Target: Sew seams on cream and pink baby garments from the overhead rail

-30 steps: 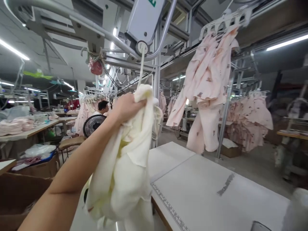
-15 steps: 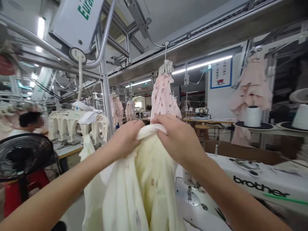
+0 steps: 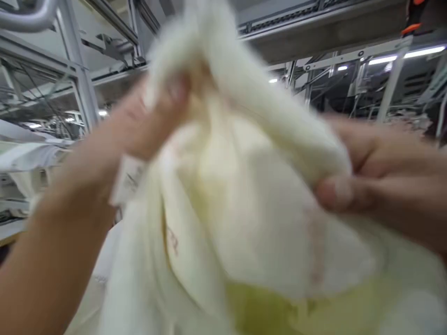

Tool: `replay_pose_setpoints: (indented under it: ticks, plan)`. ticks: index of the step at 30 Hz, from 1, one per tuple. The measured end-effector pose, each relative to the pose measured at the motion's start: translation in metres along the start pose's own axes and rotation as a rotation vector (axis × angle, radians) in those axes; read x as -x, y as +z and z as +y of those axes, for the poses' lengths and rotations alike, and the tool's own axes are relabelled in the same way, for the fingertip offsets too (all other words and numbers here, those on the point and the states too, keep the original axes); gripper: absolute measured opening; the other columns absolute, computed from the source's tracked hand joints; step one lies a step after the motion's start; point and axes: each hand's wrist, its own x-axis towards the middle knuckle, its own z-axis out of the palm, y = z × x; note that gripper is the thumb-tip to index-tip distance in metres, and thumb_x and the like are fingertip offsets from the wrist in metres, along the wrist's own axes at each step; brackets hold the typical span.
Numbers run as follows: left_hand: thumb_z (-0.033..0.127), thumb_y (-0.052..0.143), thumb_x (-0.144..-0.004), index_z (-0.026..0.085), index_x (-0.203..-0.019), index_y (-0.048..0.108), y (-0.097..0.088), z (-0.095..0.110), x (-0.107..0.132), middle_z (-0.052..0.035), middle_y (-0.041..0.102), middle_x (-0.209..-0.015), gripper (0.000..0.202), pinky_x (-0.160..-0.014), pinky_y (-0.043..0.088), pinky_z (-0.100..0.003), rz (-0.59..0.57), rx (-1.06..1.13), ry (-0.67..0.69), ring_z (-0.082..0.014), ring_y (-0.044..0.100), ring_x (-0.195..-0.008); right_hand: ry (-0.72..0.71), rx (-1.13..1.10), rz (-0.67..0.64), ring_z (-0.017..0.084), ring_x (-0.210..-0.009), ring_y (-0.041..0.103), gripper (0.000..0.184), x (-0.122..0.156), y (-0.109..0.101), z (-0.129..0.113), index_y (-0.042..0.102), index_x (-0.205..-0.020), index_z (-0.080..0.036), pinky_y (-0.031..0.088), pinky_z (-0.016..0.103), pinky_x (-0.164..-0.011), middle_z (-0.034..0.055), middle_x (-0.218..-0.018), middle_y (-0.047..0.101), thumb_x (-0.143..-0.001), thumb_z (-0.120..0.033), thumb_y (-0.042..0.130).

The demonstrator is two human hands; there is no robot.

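Note:
A pale yellow garment point(image 3: 258, 200) fills the middle of the head view, blurred and close to the camera. Its upper edge is bunched and lifted at the left, and the inside shows between my hands. My left hand point(image 3: 157, 107) pinches the raised edge, thumb on the near side, with its other fingers behind the cloth. On the right, my right hand point(image 3: 363, 172) grips the same edge, its thumb pressed on the fabric. A small white label point(image 3: 128, 180) with dark print shows beside my left wrist. The lower part of the garment runs out of view.
Metal frame posts point(image 3: 78, 70) stand at the left, and an overhead rail point(image 3: 314, 28) crosses the top. White fabric point(image 3: 31, 156) lies at the far left. A tool with an orange and black handle point(image 3: 414, 18) hangs at the upper right.
The garment has come up much closer to the camera. My hands have moved apart, spreading its edge, and the inside now shows. The view has turned; the sewing machine is out of sight.

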Motion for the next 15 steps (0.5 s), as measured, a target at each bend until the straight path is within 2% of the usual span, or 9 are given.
replay_pose_setpoints:
  ticks: [1,2,3,5,6,7,9,12,15]
  plan:
    - [0.058,0.048,-0.072,0.025,-0.106,0.053,0.020,-0.015,0.014,0.0027,0.058,-0.090,0.048,-0.071,0.047,-0.035,-0.143,0.070,0.047,-0.0201,0.060,-0.083,0.167,-0.120,-0.075,0.013,-0.049,0.057,0.029,0.009,0.006,0.024,0.063,-0.092,-0.024,0.041,0.020,-0.037,-0.0025,-0.070,0.062,-0.073,-0.046,0.063]
    - [0.048,0.057,-0.070,0.022,-0.091,0.057,0.042,-0.033,0.034,0.0001,0.059,-0.089,0.033,-0.070,0.047,-0.034,-0.198,0.065,0.024,-0.0197,0.058,-0.080,0.291,-0.125,-0.065,0.013,-0.049,0.055,0.030,0.019,0.016,0.053,0.063,-0.090,-0.022,0.042,0.021,-0.038,-0.0004,-0.070,0.062,-0.076,-0.049,0.061]
    - [0.040,0.053,-0.073,0.021,-0.077,0.056,0.064,-0.051,0.058,-0.0019,0.058,-0.088,0.020,-0.071,0.046,-0.034,-0.243,0.063,-0.022,-0.0186,0.056,-0.079,0.405,-0.058,-0.007,0.015,-0.055,0.056,0.029,0.030,0.029,0.083,0.063,-0.086,-0.020,0.045,0.023,-0.044,0.0011,-0.072,0.062,-0.077,-0.048,0.059]
    - [0.032,0.048,-0.078,0.021,-0.083,0.055,0.104,-0.082,0.108,-0.0023,0.059,-0.084,0.013,-0.072,0.045,-0.031,-0.461,0.172,-0.200,-0.0179,0.056,-0.080,0.494,0.030,0.159,0.020,-0.075,0.058,0.025,0.054,0.061,0.140,0.063,-0.087,-0.018,0.049,0.029,-0.063,0.0040,-0.081,0.061,-0.077,-0.041,0.057]
    - [0.032,0.049,-0.079,0.022,-0.092,0.052,0.120,-0.093,0.130,-0.0018,0.060,-0.088,0.016,-0.073,0.044,-0.030,-0.537,0.216,-0.294,-0.0175,0.057,-0.083,0.529,-0.048,0.217,0.021,-0.080,0.058,0.031,0.065,0.078,0.163,0.059,-0.102,-0.018,0.048,0.031,-0.069,0.0050,-0.091,0.060,-0.077,-0.036,0.055]
    - [0.032,0.050,-0.080,0.023,-0.094,0.049,0.132,-0.101,0.148,-0.0005,0.059,-0.087,0.017,-0.073,0.044,-0.028,-0.604,0.244,-0.323,-0.0168,0.057,-0.081,0.558,-0.107,0.269,0.021,-0.080,0.057,0.044,0.075,0.093,0.181,0.052,-0.116,-0.018,0.048,0.031,-0.070,0.0059,-0.097,0.058,-0.075,-0.034,0.056]
    - [0.034,0.047,-0.082,0.024,-0.089,0.049,0.147,-0.108,0.172,-0.0001,0.058,-0.088,0.012,-0.073,0.043,-0.028,-0.717,0.202,-0.338,-0.0167,0.057,-0.080,0.536,-0.249,0.256,0.024,-0.093,0.055,0.043,0.090,0.117,0.201,0.054,-0.113,-0.017,0.045,0.033,-0.081,0.0067,-0.101,0.058,-0.077,-0.040,0.057]
    - [0.029,0.038,-0.084,0.023,-0.078,0.051,0.154,-0.107,0.185,-0.0031,0.057,-0.087,0.015,-0.073,0.042,-0.032,-0.768,0.012,-0.256,-0.0201,0.056,-0.081,0.616,-0.541,0.194,0.026,-0.094,0.055,0.047,0.105,0.134,0.205,0.063,-0.098,-0.015,0.042,0.032,-0.083,0.0063,-0.092,0.062,-0.075,-0.057,0.060]
    - [0.024,0.035,-0.084,0.024,-0.084,0.052,0.158,-0.104,0.193,-0.0049,0.058,-0.089,0.017,-0.076,0.043,-0.034,-0.798,0.043,-0.260,-0.0213,0.056,-0.085,0.732,-0.804,0.317,0.021,-0.083,0.056,0.053,0.113,0.139,0.204,0.062,-0.098,-0.016,0.042,0.030,-0.079,0.0039,-0.082,0.062,-0.069,-0.061,0.067]
